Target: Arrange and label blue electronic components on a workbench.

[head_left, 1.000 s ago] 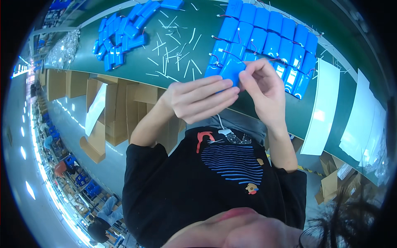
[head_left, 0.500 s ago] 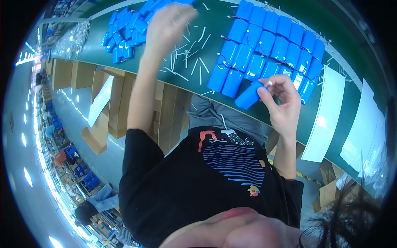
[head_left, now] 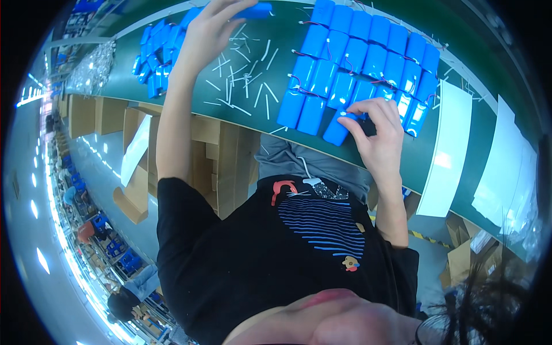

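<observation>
My right hand [head_left: 376, 129] pinches the near-right end of a blue shrink-wrapped battery pack [head_left: 335, 130] at the near edge of the bench. This pack lies at the front of neat rows of similar blue packs [head_left: 340, 54], several with thin red and black leads and small white connectors. At the far left, my left hand [head_left: 214, 31] has its thumb and fingers apart beside another blue pack [head_left: 256, 10]. Whether the fingertips touch that pack is unclear. Left of this hand lies a loose heap of blue packs [head_left: 155, 54].
Thin white strips [head_left: 247, 75] are scattered on the green bench [head_left: 195, 92] between heap and rows. White sheets [head_left: 447, 149] lie to the right, with clear plastic bags [head_left: 95, 66] far left. Open cardboard boxes [head_left: 135, 129] stand below the bench edge.
My right hand has lowered its pack toward the front row and turned it more upright in view. My left hand, blurred before, has shifted left and slowed near the far packs. The whole view has shifted slightly.
</observation>
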{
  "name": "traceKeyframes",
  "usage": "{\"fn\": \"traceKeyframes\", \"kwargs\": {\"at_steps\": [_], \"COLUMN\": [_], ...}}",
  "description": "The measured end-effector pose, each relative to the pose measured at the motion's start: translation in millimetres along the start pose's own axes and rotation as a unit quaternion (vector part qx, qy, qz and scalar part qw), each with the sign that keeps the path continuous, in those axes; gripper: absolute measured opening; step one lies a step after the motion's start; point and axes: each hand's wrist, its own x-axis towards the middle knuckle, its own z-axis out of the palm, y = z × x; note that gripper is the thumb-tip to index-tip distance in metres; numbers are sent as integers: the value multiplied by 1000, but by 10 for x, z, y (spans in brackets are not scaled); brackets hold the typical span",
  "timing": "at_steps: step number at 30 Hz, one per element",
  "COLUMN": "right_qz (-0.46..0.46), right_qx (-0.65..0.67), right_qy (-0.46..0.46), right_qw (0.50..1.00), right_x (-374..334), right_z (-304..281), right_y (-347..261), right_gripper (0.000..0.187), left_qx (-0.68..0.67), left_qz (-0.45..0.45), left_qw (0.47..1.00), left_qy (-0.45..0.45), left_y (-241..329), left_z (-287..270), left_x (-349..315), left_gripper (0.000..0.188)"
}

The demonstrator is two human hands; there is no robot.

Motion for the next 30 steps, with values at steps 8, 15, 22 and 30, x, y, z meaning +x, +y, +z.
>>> {"fn": "traceKeyframes", "kwargs": {"at_steps": [8,15,22,30], "right_qz": [-77,-26,2,36], "right_qx": [-101,78,243,433], "right_qy": [-6,27,-108,-206], "right_qw": [992,996,964,877], "right_x": [20,-34,-36,-275], "right_z": [223,139,-129,-174], "right_y": [6,-133,-459,-214], "right_gripper": [21,23,30,33], "left_qx": [-408,-464,-483,-839], "left_qz": [-125,-99,2,-119], "left_qw": [904,880,875,515], "left_qy": [-28,25,7,-130], "left_y": [810,1383,1600,1961], "left_z": [-118,-15,158,415], "left_x": [-770,-964,-926,-1226], "left_gripper": [49,45,57,68]}}
